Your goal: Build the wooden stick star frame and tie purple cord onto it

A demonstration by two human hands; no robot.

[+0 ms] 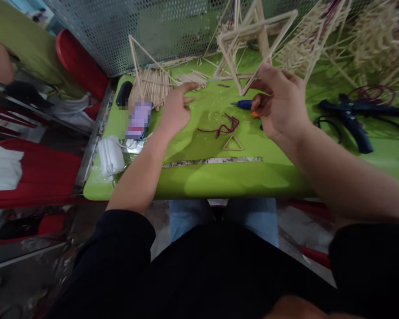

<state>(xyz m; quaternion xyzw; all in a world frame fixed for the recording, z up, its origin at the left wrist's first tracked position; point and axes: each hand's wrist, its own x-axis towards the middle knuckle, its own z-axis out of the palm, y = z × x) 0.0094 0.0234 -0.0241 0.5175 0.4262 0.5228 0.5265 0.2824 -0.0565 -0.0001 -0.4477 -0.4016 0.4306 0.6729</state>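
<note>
My right hand (pixel 281 99) pinches the lower edge of a star-shaped frame (pixel 246 73) made of thin wooden sticks, held up above the green table (pixel 193 179). Below those fingers is a blue pen-like tool (pixel 243 104) with a narrow tip; I cannot tell whether they touch it. My left hand (pixel 177 108) hovers beside a pile of wooden sticks (pixel 154 86), fingers apart, with nothing visible in it. A smaller bunch of short sticks (pixel 193 79) lies just beyond its fingertips. Between my hands are a dark red cord (pixel 231 125) and a small stick triangle (pixel 233 144).
On the left are a phone (pixel 139 120) and a white plug adapter (pixel 110 155). A dark glue gun (pixel 350 117) lies at right, below more stick frames (pixel 319 40). A flat strip (pixel 216 161) runs along the front. Behind stands a perforated metal panel (pixel 119 35).
</note>
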